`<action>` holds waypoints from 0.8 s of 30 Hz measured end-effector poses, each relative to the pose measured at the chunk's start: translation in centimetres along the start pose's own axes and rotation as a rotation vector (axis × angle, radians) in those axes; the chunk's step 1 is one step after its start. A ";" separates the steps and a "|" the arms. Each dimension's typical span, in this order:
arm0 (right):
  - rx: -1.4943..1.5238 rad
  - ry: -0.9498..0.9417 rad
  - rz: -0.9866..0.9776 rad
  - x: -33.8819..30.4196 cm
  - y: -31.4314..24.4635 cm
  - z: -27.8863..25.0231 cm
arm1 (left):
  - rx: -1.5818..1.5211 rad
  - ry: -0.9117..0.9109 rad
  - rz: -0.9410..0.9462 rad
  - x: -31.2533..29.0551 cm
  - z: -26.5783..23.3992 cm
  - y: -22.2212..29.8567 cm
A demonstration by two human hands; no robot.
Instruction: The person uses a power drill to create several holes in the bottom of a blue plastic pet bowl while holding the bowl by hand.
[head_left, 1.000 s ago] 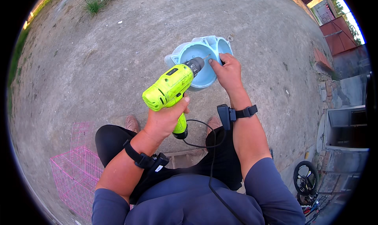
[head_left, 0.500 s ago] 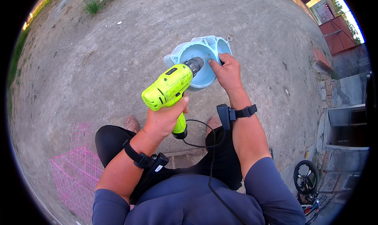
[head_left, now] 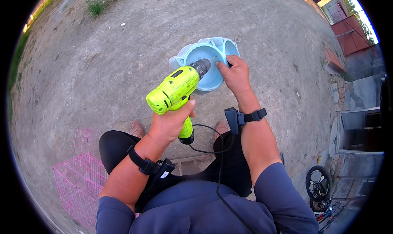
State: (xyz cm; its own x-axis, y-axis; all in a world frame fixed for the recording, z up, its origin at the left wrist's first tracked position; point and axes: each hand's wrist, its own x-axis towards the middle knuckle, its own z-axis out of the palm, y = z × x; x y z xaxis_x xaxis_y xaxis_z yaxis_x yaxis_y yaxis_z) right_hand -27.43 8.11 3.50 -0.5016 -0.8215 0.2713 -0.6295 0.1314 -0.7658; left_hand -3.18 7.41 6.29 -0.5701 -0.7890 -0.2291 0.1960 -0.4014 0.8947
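My left hand (head_left: 174,118) is wrapped round the handle of a lime-green power drill (head_left: 174,88), whose black chuck points up and to the right. A thin bit sticks out of the chuck toward the inner wall of a light blue plastic double bowl (head_left: 211,78); whether the tip touches the wall I cannot tell. My right hand (head_left: 234,72) grips the bowl at the divider between its larger left basin and smaller right one, thumb inside the large basin close to the bit. The other right fingers are partly hidden in the smaller basin.
A pink wire cage (head_left: 80,185) stands on the concrete ground at lower left. A black cable (head_left: 221,168) runs across my lap. At lower right are a bicycle wheel (head_left: 318,183) and a wall with a window (head_left: 360,129). Grass tufts (head_left: 95,6) grow at the far left.
The drill and the blue double bowl have shifted very slightly to the left together. Both hands keep their hold.
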 end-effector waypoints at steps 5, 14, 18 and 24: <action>0.016 0.017 -0.012 -0.1 -0.2 0.0 | -0.002 0.006 -0.003 0.1 -0.1 -0.2; -0.054 0.053 -0.033 -0.9 -1.5 1.1 | -0.005 0.100 0.038 -0.1 0.2 -0.1; -0.100 0.103 -0.027 -0.6 -1.5 1.1 | -0.009 0.067 0.004 0.1 -0.3 -0.4; -0.087 0.134 -0.151 -0.9 -2.7 0.6 | -0.113 0.090 -0.046 -0.2 -0.5 -0.9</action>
State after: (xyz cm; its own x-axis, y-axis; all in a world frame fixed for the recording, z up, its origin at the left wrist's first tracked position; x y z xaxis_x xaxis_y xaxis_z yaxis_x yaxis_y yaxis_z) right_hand -24.93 8.13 4.92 -0.4682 -0.7554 0.4585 -0.7494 0.0644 -0.6590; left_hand -2.83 7.70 5.37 -0.5073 -0.8052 -0.3070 0.2624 -0.4837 0.8349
